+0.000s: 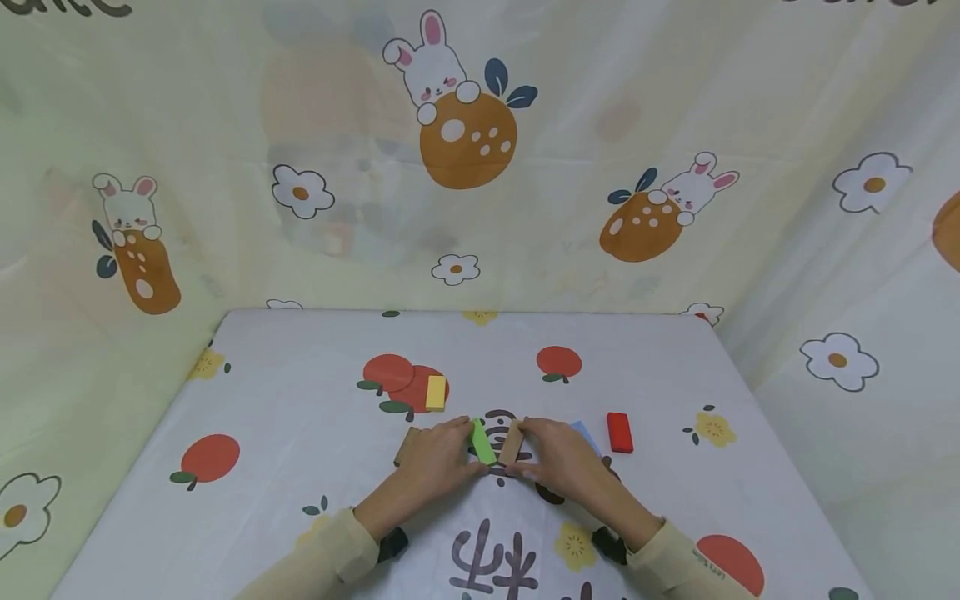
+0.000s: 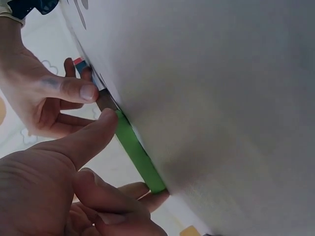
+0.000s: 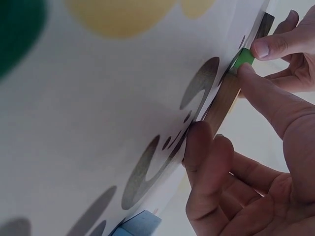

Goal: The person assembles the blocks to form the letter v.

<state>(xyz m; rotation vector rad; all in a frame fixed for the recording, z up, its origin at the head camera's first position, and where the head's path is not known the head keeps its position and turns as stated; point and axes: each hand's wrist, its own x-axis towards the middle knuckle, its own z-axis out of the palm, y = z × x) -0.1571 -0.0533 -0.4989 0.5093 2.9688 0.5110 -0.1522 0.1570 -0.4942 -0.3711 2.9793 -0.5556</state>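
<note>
A green block [image 1: 483, 442] lies on the table, pinched end to end between the thumb and fingers of my left hand [image 1: 438, 458]. Beside it is a light brown wooden block [image 1: 512, 443], which my right hand [image 1: 564, 458] grips the same way. The two blocks slant toward each other, their near ends close together and far ends apart. In the left wrist view the green block [image 2: 140, 153] shows its long side, thumb at one end and fingertips at the other. The right wrist view shows the brown block [image 3: 224, 101] between thumb and fingers.
Another brown block [image 1: 405, 447] sits left of my left hand, partly hidden by it. A yellow block [image 1: 436, 393] lies farther back. Right of my right hand are a blue block [image 1: 584, 435], partly covered, and a red block [image 1: 619, 432]. A patterned cloth [image 1: 285, 467] covers the table.
</note>
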